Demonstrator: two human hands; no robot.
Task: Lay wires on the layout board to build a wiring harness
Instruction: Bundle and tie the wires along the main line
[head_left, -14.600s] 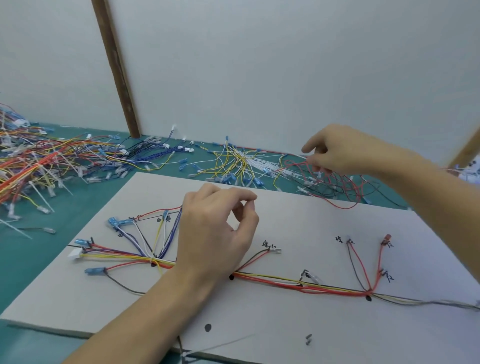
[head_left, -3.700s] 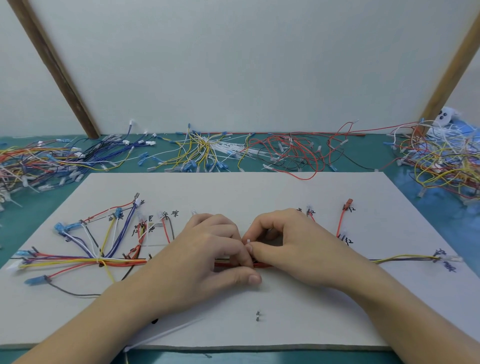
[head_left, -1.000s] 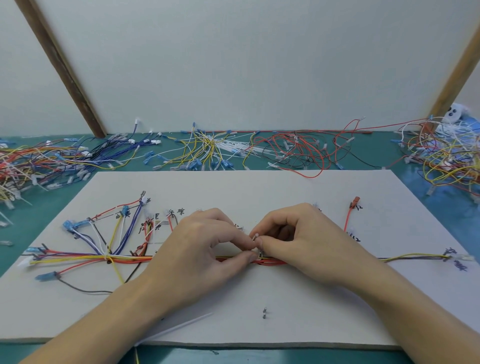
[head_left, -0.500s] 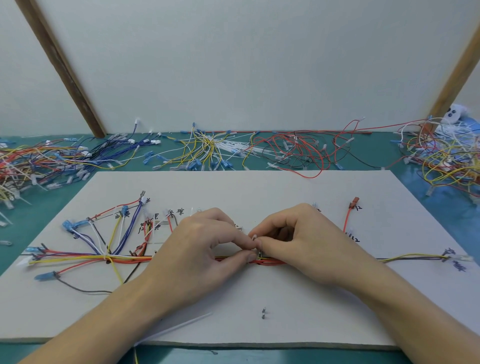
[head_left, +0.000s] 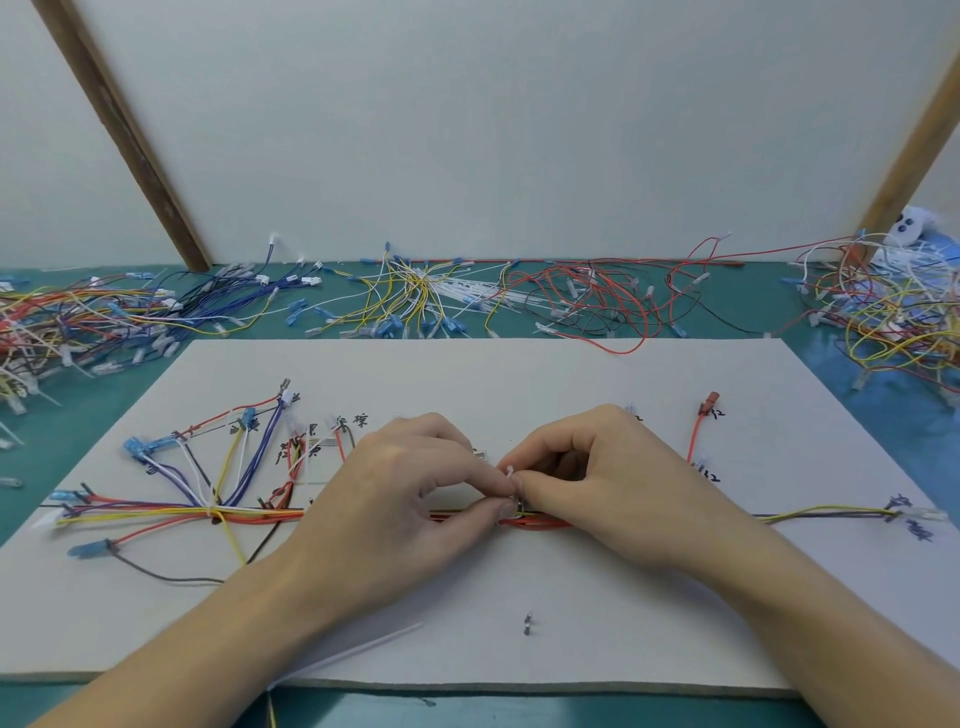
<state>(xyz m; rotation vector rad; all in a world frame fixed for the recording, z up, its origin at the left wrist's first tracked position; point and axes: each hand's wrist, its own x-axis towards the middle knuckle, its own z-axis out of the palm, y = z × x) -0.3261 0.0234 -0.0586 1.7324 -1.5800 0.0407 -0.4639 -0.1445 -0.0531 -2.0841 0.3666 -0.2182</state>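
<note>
A white layout board (head_left: 519, 384) lies on the teal table, marked with handwritten labels. A wire bundle (head_left: 156, 513) in red, yellow, blue and white runs along it from left to right, fanning into branches at the left. My left hand (head_left: 410, 483) and my right hand (head_left: 597, 467) meet over the middle of the bundle. Both pinch a small white cable tie (head_left: 510, 472) whose tip sticks up between the fingertips. The bundle under the hands is mostly hidden. A red wire (head_left: 696, 436) branches up on the right.
Loose wire piles lie behind the board: blue and mixed (head_left: 104, 317) at the left, yellow and white (head_left: 415, 296) in the middle, red and black (head_left: 597, 301) beside them, a tangle (head_left: 893, 312) at the right. A spare white cable tie (head_left: 363, 649) and a small metal pin (head_left: 528, 622) lie near the board's front edge.
Both hands stay together over the middle of the bundle with only slight finger motion. 14.6 s ago the right hand reached into the red wire pile behind the board.
</note>
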